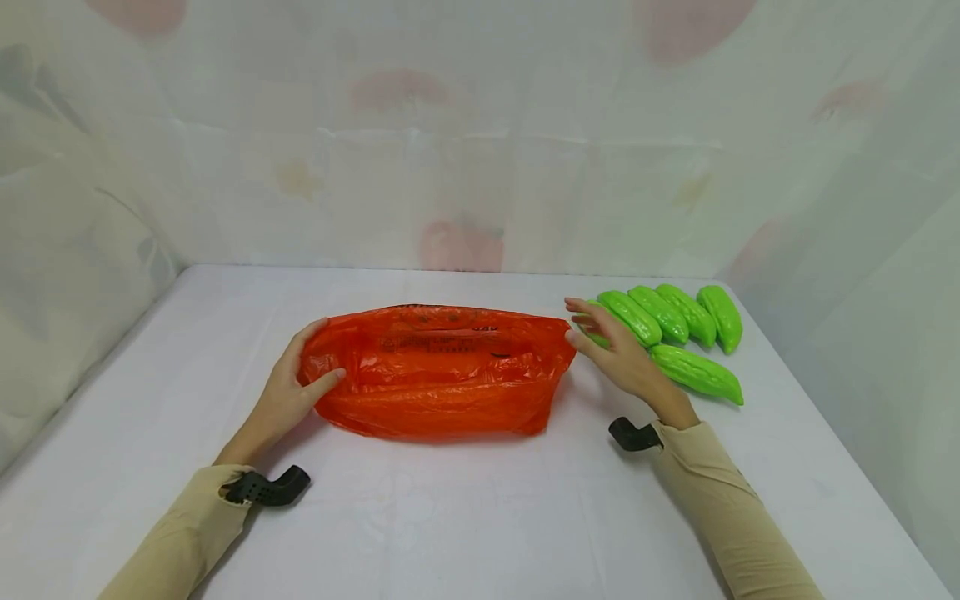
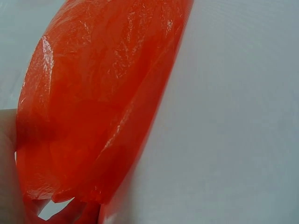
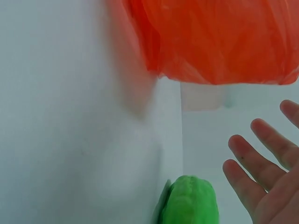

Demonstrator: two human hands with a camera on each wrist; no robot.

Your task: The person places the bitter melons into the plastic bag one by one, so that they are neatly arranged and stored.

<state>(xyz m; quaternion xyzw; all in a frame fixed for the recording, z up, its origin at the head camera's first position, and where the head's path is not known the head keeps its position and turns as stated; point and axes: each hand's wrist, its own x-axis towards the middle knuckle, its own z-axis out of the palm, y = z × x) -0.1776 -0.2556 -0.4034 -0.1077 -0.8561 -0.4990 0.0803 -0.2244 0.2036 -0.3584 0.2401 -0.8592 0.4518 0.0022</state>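
Observation:
A thin red-orange plastic bag [image 1: 442, 408] with dark print lies crosswise in the middle of the white table. My left hand [image 1: 288, 390] grips its left end, the thumb over the near side. In the left wrist view, fingers show through and below the bag [image 2: 93, 102]. My right hand [image 1: 621, 357] is beside the bag's right end, holding nothing. Its fingers are spread and fairly straight in the right wrist view, apart from the bag [image 3: 219, 42]. Just beyond that hand lie several bright green, ribbed gourds like bitter melons [image 1: 696, 372].
The gourds form a row near the back right corner of the table [image 1: 465, 517], one lying closer to me. A pale patterned curtain [image 1: 525, 192] rises behind the table and along both sides. Black wrist pieces [image 1: 273, 487] stick out from both sleeves.

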